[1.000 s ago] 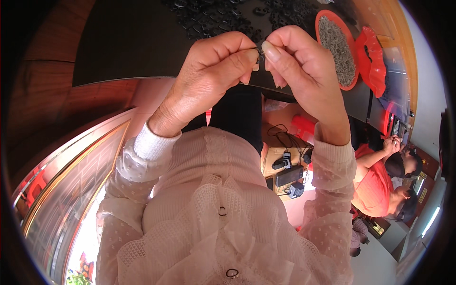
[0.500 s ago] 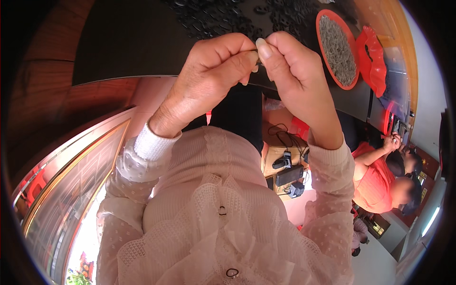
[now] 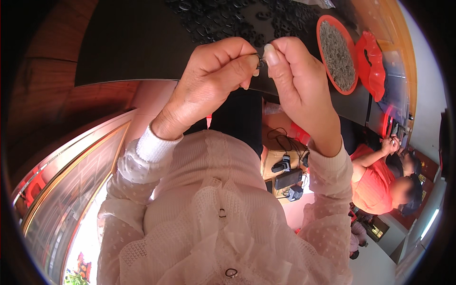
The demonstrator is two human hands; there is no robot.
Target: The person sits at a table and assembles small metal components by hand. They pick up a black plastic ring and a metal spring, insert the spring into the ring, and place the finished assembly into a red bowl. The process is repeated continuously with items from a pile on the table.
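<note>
In front of my body, just over the near edge of the black table (image 3: 128,52), my two hands almost meet. My left hand (image 3: 216,71) is closed in a pinch on a small dark loop-shaped piece (image 3: 260,61), which pokes out past the thumb tip. My right hand (image 3: 304,78) is also closed, its thumb pressed on the bent forefinger beside that piece. What lies under the right thumb is hidden. Beyond the hands, many small black loop-shaped pieces (image 3: 213,21) lie scattered across the tabletop.
To the right stands an orange-rimmed bowl (image 3: 355,61) of small greyish wire-like pieces, beside a red wavy-edged dish (image 3: 373,66). Below my right forearm, a cardboard box (image 3: 270,161) bears black adapters and cables. A person in an orange top (image 3: 373,180) sits at the right.
My hands have drawn slightly apart, the right one shifting a little rightward and nearer. The small dark piece between them shows more plainly.
</note>
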